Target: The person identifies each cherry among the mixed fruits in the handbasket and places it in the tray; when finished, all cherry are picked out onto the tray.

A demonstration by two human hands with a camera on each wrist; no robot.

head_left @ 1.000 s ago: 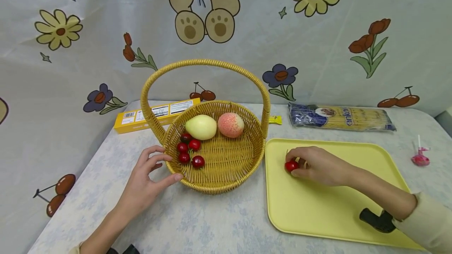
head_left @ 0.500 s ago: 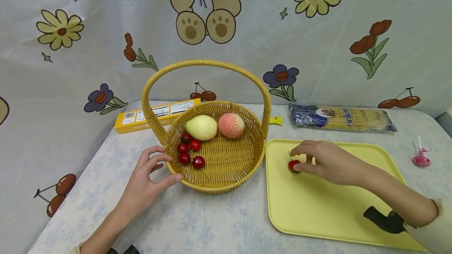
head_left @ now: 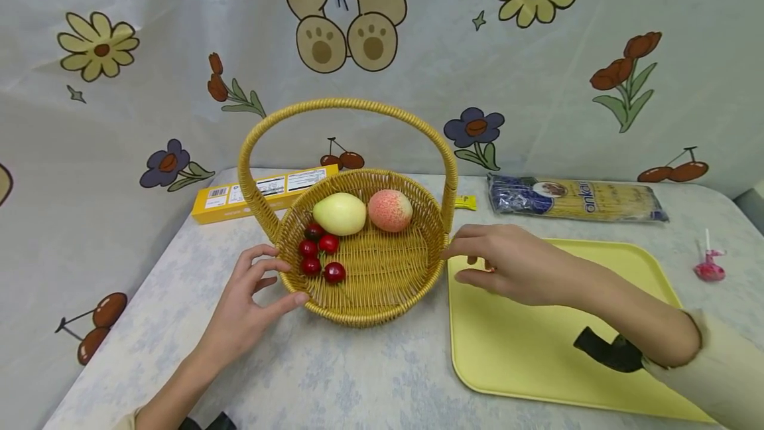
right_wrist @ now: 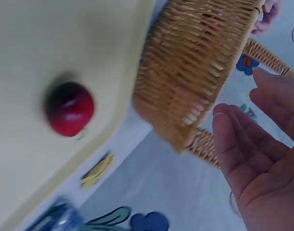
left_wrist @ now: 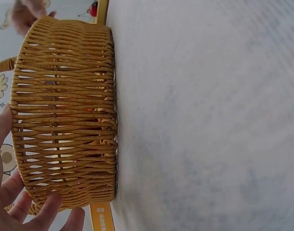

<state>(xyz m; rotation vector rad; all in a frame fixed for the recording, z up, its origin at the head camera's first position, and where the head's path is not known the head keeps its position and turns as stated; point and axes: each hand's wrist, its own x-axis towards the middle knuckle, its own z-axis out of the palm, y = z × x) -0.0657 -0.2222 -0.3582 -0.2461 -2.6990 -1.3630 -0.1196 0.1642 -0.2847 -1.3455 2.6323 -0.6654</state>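
A round wicker basket (head_left: 382, 290) with a tall arched handle stands in the middle of the table. In it lie a pale yellow pear (head_left: 340, 214), a pink peach (head_left: 390, 211) and several dark red cherries (head_left: 335, 273). My left hand (head_left: 253, 300) holds the basket's left rim between thumb and fingers. Over the yellow tray's left edge, close to the basket's right rim, is my right hand (head_left: 516, 267), its fingers loosely bent with nothing between them. Another cherry (right_wrist: 70, 109) sits on the tray, mostly hidden beneath the right hand in the head view.
The yellow tray (head_left: 537, 350) lies right of the basket. Behind it are a pack of noodles (head_left: 579, 199) and a small yellow packet (head_left: 465, 202). An orange box (head_left: 239, 201) lies behind the basket's left side. A pink lollipop (head_left: 709, 267) is at far right.
My right hand has let go of the cherry on the tray and moved left to the basket's right rim. The left hand and the basket have stayed put.
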